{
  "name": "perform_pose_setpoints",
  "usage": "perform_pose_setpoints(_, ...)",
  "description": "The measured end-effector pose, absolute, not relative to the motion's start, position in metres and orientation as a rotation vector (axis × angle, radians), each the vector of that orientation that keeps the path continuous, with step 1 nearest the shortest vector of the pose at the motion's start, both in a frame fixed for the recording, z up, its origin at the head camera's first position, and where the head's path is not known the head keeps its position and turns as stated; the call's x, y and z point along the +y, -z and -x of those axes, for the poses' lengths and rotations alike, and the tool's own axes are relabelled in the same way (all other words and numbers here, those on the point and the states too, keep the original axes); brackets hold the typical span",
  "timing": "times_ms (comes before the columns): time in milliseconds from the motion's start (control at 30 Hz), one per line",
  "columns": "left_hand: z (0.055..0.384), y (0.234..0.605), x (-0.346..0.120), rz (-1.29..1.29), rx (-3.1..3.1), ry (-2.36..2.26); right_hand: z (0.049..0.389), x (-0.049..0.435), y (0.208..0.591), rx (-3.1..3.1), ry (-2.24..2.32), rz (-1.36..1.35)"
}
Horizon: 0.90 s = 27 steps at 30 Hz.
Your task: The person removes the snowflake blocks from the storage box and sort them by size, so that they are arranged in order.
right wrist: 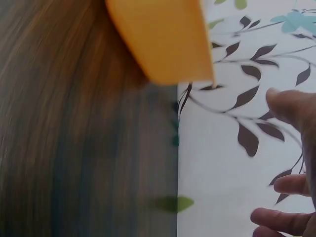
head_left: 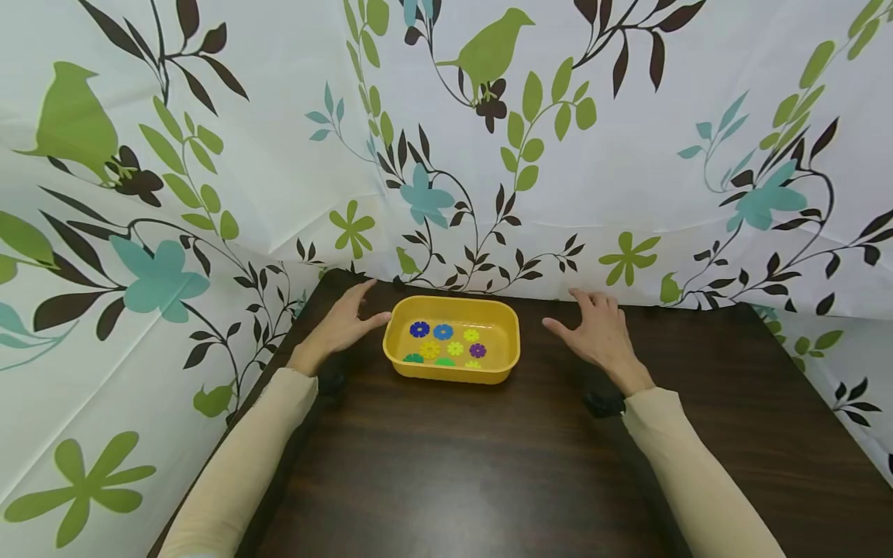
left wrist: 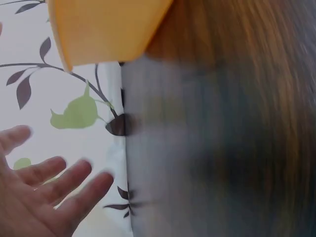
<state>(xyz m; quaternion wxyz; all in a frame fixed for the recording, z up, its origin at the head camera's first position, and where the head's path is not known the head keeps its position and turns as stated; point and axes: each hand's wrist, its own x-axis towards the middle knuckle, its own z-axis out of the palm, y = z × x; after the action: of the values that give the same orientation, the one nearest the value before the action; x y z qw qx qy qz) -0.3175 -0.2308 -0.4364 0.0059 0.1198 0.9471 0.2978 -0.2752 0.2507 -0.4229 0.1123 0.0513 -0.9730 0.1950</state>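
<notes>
A yellow plastic tub (head_left: 453, 373) rests on the dark table towards its far side. In it lie several notched plastic discs, among them a dark blue disc (head_left: 419, 330), a lighter blue disc (head_left: 443, 332), a purple disc (head_left: 477, 351) and a yellow disc (head_left: 429, 350). My left hand (head_left: 338, 324) is spread just left of the tub, its thumb close to the rim; whether it touches, I cannot tell. To the right, apart from the tub, my right hand (head_left: 598, 332) has its fingers extended. Both wrist views show spread fingers holding nothing, with the tub's end wall (left wrist: 106, 32) nearby.
A dark wood-grain table (head_left: 453, 465) extends in front of the tub and to the right. Behind it and along the left hangs a white cloth (head_left: 614, 170) printed with leaves, birds and flowers. Dark bands or devices (head_left: 604, 403) sit at the wrists.
</notes>
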Motion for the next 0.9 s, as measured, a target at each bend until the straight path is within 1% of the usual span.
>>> perform_pose_setpoints(300,0.309,0.44,-0.217,-0.44,2.839,-1.055,0.272,0.226,0.417,-2.87,-0.843,-0.249)
perform_pose_setpoints(433,0.306,0.442,-0.211,-0.465,2.796,-1.061,0.272,0.211,0.414,-2.881,-0.874,-0.293)
perform_pose_setpoints(667,0.302,0.447,-0.203,-0.607,2.751,-1.058,0.274,0.183,0.417,-2.914,-0.912,-0.407)
perform_pose_setpoints(900,0.298,0.453,-0.199,-0.617,2.775,-0.979,0.279,0.151,0.417,-2.965,-0.899,-0.582)
